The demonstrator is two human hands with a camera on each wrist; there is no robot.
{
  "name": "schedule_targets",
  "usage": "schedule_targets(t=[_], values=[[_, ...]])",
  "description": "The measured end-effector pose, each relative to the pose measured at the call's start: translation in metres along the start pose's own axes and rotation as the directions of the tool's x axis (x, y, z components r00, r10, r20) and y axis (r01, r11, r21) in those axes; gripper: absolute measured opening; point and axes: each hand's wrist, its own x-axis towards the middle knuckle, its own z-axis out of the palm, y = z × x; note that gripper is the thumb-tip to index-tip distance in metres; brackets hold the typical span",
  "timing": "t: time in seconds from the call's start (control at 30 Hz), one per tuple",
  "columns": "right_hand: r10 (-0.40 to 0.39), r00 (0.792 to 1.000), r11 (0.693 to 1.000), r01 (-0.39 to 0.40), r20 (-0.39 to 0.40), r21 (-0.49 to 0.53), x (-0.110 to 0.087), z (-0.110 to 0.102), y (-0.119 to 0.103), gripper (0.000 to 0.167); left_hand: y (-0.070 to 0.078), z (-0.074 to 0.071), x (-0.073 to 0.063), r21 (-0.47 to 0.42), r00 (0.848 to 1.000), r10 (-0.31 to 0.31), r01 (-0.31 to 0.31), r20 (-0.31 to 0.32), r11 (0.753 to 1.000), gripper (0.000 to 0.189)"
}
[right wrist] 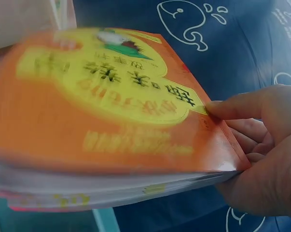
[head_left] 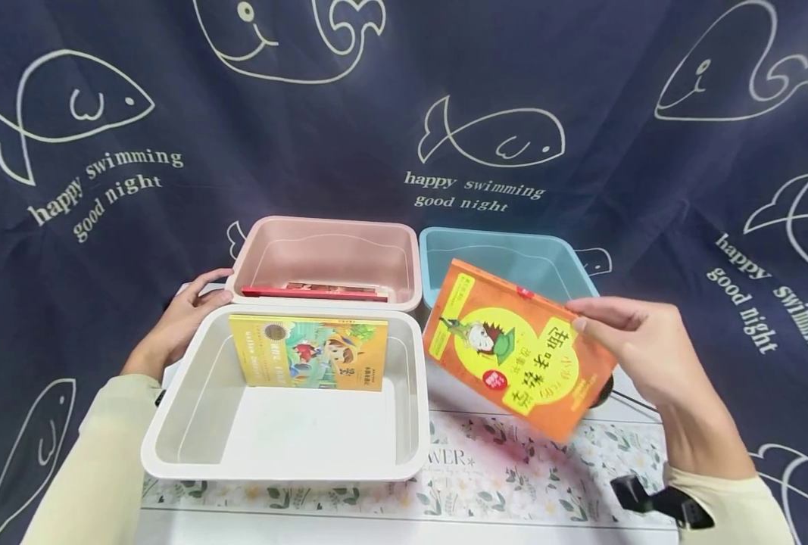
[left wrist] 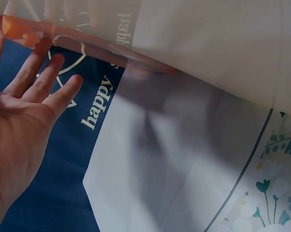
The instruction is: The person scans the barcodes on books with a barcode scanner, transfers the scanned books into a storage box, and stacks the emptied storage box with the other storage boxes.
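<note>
One orange book [head_left: 513, 348] juts leftward, edge clamped in right grip [head_left: 649, 341]; left grip [head_left: 176, 325] spread.

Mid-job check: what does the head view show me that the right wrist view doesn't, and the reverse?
Only the head view: the left hand by the pink bin, the red book inside that bin, and the floral table covering.

Only the right wrist view: the page edges of the orange book, running below its cover.

Both: the right hand gripping the orange book, its yellow-patterned cover, and the dark blue curtain with white line drawings.
</note>
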Motion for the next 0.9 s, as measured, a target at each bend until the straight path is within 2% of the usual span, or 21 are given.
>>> schedule_targets(t=[0.27, 0.57, 0.73, 0.9], values=[[-0.027, 0.999, 0.999, 0.026, -0.026, -0.025, 0.031, 0.001, -0.027, 0.031, 0.002, 0.001, -0.001, -0.022, 1.0, -0.008, 0.009, 0.009, 1.0, 0.06], [-0.125, 0.991, 0.986, 0.129, -0.041, 0.102, 0.076, 0.021, -0.052, 0.029, -0.001, 0.0, 0.001, -0.015, 1.0, -0.002, 0.002, 0.01, 1.0, 0.058], [-0.144, 0.99, 0.972, 0.143, -0.01, 0.186, 0.1, 0.038, -0.065, 0.029, -0.003, -0.002, 0.001, -0.044, 1.0, 0.003, -0.003, 0.005, 0.999, 0.057], [-0.156, 0.987, 0.964, 0.147, 0.023, 0.224, 0.119, 0.058, -0.076, 0.025, -0.006, -0.003, 0.001, -0.066, 1.0, 0.015, -0.014, 0.02, 0.998, 0.057]])
